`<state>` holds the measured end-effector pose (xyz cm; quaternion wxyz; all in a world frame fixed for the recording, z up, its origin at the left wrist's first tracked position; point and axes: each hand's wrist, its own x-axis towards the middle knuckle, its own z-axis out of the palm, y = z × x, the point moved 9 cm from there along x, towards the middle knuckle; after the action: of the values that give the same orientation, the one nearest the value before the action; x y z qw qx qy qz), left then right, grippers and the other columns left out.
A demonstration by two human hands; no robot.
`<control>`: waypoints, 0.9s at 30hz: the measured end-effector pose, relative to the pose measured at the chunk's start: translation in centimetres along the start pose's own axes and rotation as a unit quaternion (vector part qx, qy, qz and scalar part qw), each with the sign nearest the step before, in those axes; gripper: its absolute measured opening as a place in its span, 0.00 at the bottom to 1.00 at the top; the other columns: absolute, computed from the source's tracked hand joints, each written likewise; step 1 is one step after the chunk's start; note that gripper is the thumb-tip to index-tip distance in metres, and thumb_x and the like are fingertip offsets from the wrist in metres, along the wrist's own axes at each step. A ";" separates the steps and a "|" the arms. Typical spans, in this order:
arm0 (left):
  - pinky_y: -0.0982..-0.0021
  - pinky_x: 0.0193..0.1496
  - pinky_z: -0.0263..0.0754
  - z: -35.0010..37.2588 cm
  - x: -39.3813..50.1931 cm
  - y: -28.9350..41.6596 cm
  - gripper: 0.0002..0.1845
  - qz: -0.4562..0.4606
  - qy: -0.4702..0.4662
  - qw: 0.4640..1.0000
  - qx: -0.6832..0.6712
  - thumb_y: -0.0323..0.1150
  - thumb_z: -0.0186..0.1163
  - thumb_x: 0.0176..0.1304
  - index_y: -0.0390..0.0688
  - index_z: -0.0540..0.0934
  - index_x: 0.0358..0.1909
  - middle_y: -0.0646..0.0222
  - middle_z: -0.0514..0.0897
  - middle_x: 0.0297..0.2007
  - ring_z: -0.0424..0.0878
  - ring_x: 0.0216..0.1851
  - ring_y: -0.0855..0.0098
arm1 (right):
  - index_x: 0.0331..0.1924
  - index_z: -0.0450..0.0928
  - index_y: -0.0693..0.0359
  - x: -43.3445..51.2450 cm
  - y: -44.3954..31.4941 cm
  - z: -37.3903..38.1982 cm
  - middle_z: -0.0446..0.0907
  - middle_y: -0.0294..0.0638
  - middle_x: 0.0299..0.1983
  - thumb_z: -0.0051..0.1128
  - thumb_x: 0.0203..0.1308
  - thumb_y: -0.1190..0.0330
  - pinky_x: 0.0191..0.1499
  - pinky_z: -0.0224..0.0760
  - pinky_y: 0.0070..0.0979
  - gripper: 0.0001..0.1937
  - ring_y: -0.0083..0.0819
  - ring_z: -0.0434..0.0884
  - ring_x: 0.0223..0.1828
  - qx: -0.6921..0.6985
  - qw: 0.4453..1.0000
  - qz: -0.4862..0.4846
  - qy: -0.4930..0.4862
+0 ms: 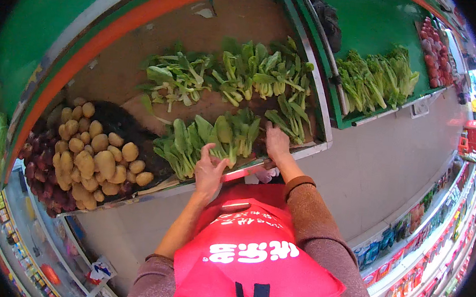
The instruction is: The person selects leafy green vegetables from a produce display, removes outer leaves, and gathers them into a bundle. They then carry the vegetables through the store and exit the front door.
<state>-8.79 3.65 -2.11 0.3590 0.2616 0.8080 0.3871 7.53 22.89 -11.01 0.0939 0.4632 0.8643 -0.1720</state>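
Note:
My left hand (209,173) is at the front edge of a vegetable bin, thumb and fingers spread against the near bunches of bok choy (224,132). Its thumb lies beside the pale stalk ends; no bunch is plainly gripped. My right hand (277,142) reaches over the same edge farther right. Its fingertips are next to a separate small bunch of leafy greens (293,119), and whether they hold anything is hidden. Behind the front row lies a longer row of bok choy (255,67), with looser greens (178,77) at its left end.
Potatoes (97,159) are heaped at the left of the bin, beside dark red onions (44,174). The bin's metal rim (308,150) runs along the front. A green bin with lettuce (375,82) adjoins on the right. Stocked shelves (421,232) stand behind at right.

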 end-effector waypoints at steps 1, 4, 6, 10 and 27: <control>0.66 0.34 0.74 -0.2 0.0 0.4 0.26 0.012 0.006 1.000 0.004 0.33 0.67 0.59 0.39 0.71 0.59 0.64 0.82 0.27 0.80 0.27 0.69 | 0.45 0.78 0.64 0.4 0.2 0.8 0.82 0.49 0.35 0.56 0.57 0.73 0.40 0.79 0.45 0.11 0.53 0.84 0.38 -0.057 0.997 0.003 -0.041; 0.66 0.32 0.74 -0.3 -0.1 1.1 0.16 0.045 0.000 0.998 0.032 0.32 0.66 0.60 0.42 0.77 0.48 0.64 0.81 0.28 0.80 0.27 0.67 | 0.41 0.79 0.63 1.1 -0.4 -1.0 0.84 0.49 0.35 0.55 0.56 0.71 0.39 0.80 0.44 0.09 0.52 0.84 0.37 -0.025 0.999 -0.026 -0.029; 0.64 0.34 0.74 0.1 -0.3 1.1 0.10 0.050 -0.015 0.998 0.033 0.29 0.64 0.58 0.44 0.80 0.42 0.64 0.81 0.30 0.80 0.29 0.64 | 0.37 0.78 0.64 1.0 -1.1 -3.3 0.83 0.53 0.36 0.56 0.56 0.69 0.40 0.79 0.44 0.08 0.52 0.84 0.39 -0.006 0.999 -0.024 -0.033; 0.61 0.44 0.74 1.7 -1.0 4.2 0.12 0.234 -0.006 0.962 0.137 0.27 0.63 0.56 0.44 0.81 0.43 0.63 0.82 0.35 0.79 0.40 0.60 | 0.36 0.77 0.63 1.8 -6.7 -10.1 0.83 0.54 0.34 0.59 0.52 0.67 0.42 0.76 0.47 0.10 0.55 0.82 0.38 0.034 0.989 -0.130 -0.069; 0.44 0.77 0.33 12.8 4.4 4.4 0.29 0.373 -0.221 0.769 0.470 0.44 0.65 0.57 0.48 0.76 0.61 0.59 0.68 0.68 0.49 0.76 0.55 | 0.40 0.79 0.62 3.1 2.9 -11.5 0.83 0.53 0.39 0.57 0.59 0.62 0.45 0.75 0.45 0.12 0.53 0.82 0.44 0.026 0.999 -0.008 -0.035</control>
<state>-0.75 14.80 -5.85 0.1873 0.7569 0.6261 -0.0057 8.19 31.18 -2.03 0.1106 0.4527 0.8591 -0.2115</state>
